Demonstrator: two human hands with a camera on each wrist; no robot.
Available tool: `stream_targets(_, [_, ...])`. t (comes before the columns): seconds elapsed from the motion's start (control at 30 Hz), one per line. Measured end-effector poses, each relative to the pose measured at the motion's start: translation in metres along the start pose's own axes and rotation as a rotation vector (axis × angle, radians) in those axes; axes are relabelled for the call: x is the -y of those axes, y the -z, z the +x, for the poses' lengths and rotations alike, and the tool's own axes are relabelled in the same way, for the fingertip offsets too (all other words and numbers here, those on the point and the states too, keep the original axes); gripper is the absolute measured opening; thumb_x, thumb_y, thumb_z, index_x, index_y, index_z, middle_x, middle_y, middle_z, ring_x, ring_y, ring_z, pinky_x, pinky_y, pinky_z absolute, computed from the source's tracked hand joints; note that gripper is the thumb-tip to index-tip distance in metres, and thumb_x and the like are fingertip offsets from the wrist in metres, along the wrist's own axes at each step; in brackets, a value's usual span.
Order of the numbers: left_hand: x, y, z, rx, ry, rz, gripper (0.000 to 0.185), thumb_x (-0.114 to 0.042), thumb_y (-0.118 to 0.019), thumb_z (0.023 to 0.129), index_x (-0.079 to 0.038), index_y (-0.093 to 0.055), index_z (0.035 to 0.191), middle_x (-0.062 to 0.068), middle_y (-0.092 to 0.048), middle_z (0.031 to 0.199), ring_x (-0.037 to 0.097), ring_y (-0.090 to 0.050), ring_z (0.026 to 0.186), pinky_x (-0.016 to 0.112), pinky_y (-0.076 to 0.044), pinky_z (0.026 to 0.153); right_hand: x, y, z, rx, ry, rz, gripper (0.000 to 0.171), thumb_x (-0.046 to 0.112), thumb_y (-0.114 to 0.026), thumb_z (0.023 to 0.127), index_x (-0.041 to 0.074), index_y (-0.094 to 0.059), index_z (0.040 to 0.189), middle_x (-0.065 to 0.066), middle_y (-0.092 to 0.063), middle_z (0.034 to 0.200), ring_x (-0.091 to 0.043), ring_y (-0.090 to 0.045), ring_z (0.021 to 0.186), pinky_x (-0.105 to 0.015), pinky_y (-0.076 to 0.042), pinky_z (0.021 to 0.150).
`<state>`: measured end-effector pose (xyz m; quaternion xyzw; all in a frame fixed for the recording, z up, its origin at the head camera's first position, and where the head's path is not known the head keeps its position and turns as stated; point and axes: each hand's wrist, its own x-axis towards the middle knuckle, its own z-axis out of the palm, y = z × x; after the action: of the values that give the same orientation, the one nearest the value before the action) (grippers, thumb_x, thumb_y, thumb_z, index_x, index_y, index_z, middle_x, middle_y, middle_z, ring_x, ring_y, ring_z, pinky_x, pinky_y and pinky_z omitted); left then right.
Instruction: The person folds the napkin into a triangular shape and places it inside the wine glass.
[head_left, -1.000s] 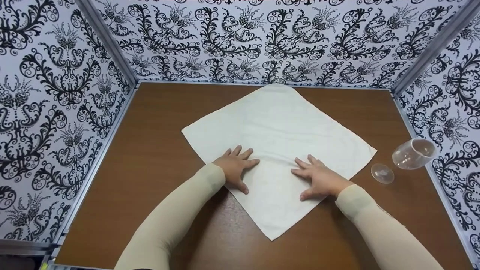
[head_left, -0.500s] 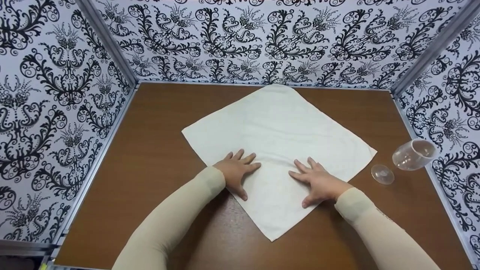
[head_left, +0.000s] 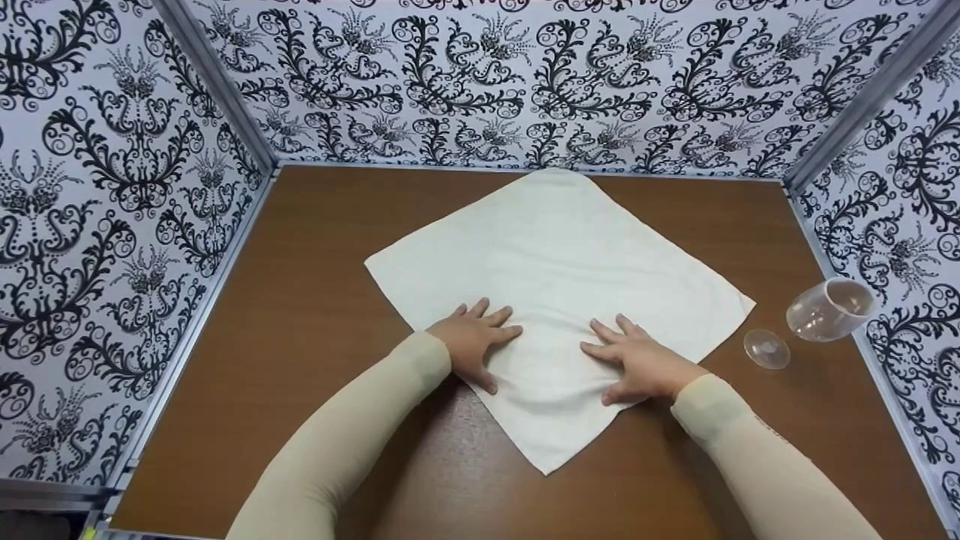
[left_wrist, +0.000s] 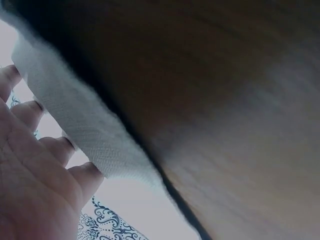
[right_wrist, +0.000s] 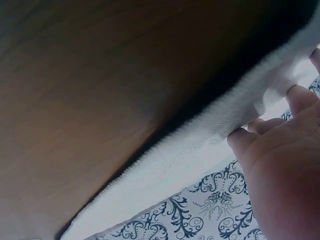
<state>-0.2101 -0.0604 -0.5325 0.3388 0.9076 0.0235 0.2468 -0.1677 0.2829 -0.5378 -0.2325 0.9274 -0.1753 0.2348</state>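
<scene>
matt woven cloth, smooth wood table

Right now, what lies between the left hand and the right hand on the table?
Only a bare strip of the white cloth lies between the left hand and the right hand; the head view shows this.

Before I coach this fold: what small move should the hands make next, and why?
Probably pinch the near corner and lift it toward the far one. The white cloth lies flat as a diamond, and the left hand and right hand rest open just above that corner.
</scene>
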Motion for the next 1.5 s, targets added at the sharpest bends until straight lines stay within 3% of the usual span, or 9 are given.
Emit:
stream_targets(0.17, [0.001,0.002,-0.001,-0.012,-0.006,-0.012,0.103,-0.067,-0.079,0.084,-0.041,-0.024,0.167,-0.005,-0.007,0.179,0.036,-0.004,0.165,0.057,-0.016,0.132,-0.007,0.002,0.001,-0.021,0.008,0.030,0.085,0.042,-0.090,0.081,0.021,-0.054,0.155,-0.009,-0.023,0.175,-0.054,-0.006,0.161,-0.073,-0.023,0.123])
stream_targets(0.6, [0.009,0.007,0.005,-0.047,-0.012,-0.010,0.074,-0.058,-0.068,0.098,-0.036,-0.040,0.163,-0.007,-0.022,0.176,0.031,-0.017,0.164,0.051,-0.025,0.131,-0.017,0.013,0.003,-0.116,0.045,-0.028,0.044,0.035,-0.077,0.095,0.014,-0.074,0.134,-0.016,-0.048,0.162,-0.052,-0.035,0.153,-0.067,-0.035,0.120])
stream_targets(1.1, [0.010,0.015,0.004,-0.123,-0.006,-0.012,0.056,-0.042,-0.066,0.104,-0.029,-0.052,0.156,-0.005,-0.043,0.167,0.026,-0.036,0.158,0.045,-0.037,0.126,-0.022,0.011,0.006,-0.233,-0.032,0.022,0.034,0.028,-0.072,0.100,0.014,-0.076,0.131,-0.017,-0.055,0.157,-0.048,-0.041,0.151,-0.064,-0.035,0.121])
stream_targets(1.27, [0.010,0.012,0.005,-0.168,-0.018,-0.016,0.047,-0.032,-0.072,0.102,-0.030,-0.060,0.148,-0.005,-0.048,0.164,0.025,-0.043,0.154,0.044,-0.042,0.122,-0.021,0.009,0.006,-0.266,-0.048,0.026,0.030,0.020,-0.071,0.101,0.013,-0.077,0.129,-0.017,-0.056,0.156,-0.046,-0.043,0.150,-0.063,-0.036,0.121])
stream_targets(1.5, [0.006,0.006,0.005,-0.246,-0.101,0.013,0.022,-0.015,-0.068,0.103,-0.024,-0.081,0.118,-0.005,-0.061,0.153,0.018,-0.057,0.143,0.036,-0.049,0.116,-0.020,0.003,0.008,-0.288,0.047,-0.093,0.018,0.013,-0.074,0.097,0.015,-0.084,0.111,-0.014,-0.063,0.150,-0.049,-0.049,0.145,-0.062,-0.042,0.117])
